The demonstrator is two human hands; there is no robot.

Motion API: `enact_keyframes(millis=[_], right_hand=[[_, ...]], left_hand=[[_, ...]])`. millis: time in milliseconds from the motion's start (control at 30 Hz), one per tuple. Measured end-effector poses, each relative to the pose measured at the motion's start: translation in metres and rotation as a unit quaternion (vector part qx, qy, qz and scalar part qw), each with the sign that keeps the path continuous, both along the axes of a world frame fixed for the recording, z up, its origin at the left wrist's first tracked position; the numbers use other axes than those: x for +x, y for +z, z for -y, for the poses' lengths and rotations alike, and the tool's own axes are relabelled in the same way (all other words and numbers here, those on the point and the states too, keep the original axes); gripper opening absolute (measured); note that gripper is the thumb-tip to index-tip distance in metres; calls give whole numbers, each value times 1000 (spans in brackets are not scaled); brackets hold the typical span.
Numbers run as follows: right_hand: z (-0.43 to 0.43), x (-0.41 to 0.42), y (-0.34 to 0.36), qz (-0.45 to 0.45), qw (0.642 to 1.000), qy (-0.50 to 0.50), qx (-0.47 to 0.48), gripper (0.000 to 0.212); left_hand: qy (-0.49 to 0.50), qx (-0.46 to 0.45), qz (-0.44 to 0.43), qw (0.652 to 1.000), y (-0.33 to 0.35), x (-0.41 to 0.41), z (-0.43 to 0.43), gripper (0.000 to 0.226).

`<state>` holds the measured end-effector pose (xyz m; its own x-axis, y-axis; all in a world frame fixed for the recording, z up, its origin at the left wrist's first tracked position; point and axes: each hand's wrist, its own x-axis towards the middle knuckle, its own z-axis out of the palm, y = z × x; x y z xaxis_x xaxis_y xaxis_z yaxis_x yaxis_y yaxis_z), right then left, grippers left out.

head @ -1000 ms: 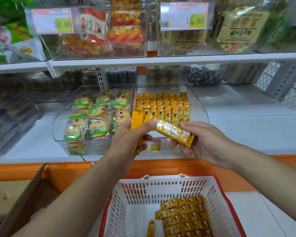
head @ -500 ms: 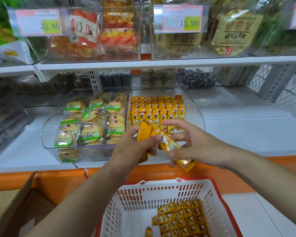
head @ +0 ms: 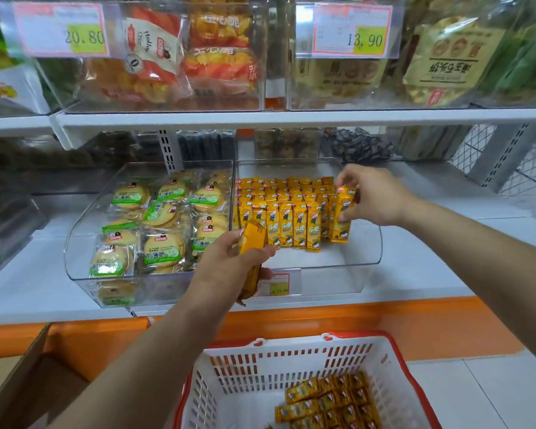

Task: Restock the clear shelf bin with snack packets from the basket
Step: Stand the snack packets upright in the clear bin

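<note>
On the shelf (head: pixel 446 243), we find the clear bin (head: pixel 364 253) of snack packets (head: pixel 287 212) just right of the cookie bin (head: pixel 78 243). The basket (head: pixel 260 363) sits below, in front, with more of them in its right corner. A cardboard box (head: pixel 22 391) lies left of it.

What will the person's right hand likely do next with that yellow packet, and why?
Probably lower the packet into place and let go: the right hand holds it upright at the right end of the front row in the clear bin, where bare floor shows.

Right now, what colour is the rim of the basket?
Red, on a white slotted basket; the head view shows it best.
</note>
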<state>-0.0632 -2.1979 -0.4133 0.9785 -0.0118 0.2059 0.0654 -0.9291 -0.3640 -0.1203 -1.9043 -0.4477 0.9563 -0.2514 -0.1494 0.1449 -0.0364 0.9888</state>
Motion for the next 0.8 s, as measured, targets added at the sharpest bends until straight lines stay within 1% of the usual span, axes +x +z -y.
enact_keyframes(millis=[100, 233, 300, 433, 567, 633, 700, 733, 767, 800], right_hand=[[2, 26, -9, -6, 996, 0, -85, 58], [0, 50, -20, -17, 981, -12, -193, 44], [-2, 58, -21, -31, 973, -12, -230, 40], [-4, 66, -25, -51, 957, -18, -284, 41], [-5, 69, -31, -67, 943, -22, -325, 53], [-6, 66, -27, -58, 944, -21, -325, 60], [-11, 52, -17, -29, 950, -21, -310, 59], [-14, 41, -11, -5, 960, -19, -279, 54], [-17, 27, -7, 21, 976, -12, -217, 48], [-22, 11, -3, 40, 991, 2, -128, 40]], left_hand=[[2, -19, -2, 1000, -1, 2, 1, 28], [7, -40, -8, 999, -2, 7, 3, 25], [12, -46, -15, 999, -3, 9, 5, 27], [2, -46, -18, 999, -4, 11, 10, 33], [-12, -57, -31, 998, -4, 10, 14, 50], [-13, -47, -32, 998, -4, 9, 16, 52], [-13, -41, -30, 999, -4, 7, 18, 52], [-14, -40, -25, 999, -4, 6, 18, 51], [-15, -41, -21, 999, -4, 4, 18, 50], [-17, -41, -15, 999, -4, 3, 19, 48]])
